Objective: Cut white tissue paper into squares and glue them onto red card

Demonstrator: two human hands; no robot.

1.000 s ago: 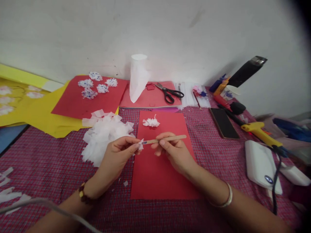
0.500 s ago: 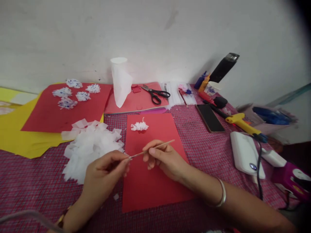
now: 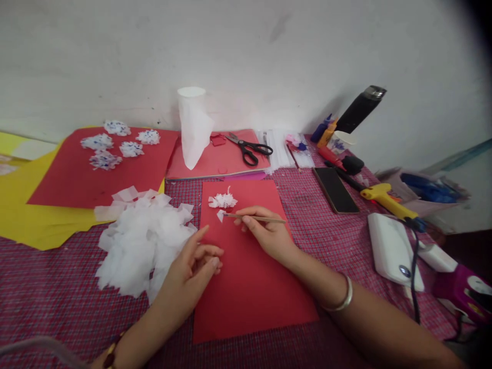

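My right hand (image 3: 265,230) pinches a thin wooden stick (image 3: 265,219), held nearly level over a red sheet (image 3: 246,287). At the stick's left tip sits a small piece of white tissue paper (image 3: 220,216). Just beyond it, a small ruffled white tissue cluster (image 3: 223,200) lies on the red sheet. My left hand (image 3: 198,264) hovers over the sheet's left edge, fingers loosely curled and apart, holding nothing. Beside it on the left is a large heap of white tissue squares (image 3: 140,251).
Blue-speckled tissue puffs (image 3: 105,160) lie on another red sheet (image 3: 69,184) over yellow paper (image 3: 46,230). Behind are a white roll (image 3: 192,123) and scissors (image 3: 249,149). To the right are a phone (image 3: 336,189), a yellow glue gun (image 3: 388,200), a white power bank (image 3: 392,251) and a black bottle (image 3: 359,110).
My right hand has carried the stick forward, its tip now close to the ruffled cluster with tissue on it. My left hand has let go of the tip and opened.
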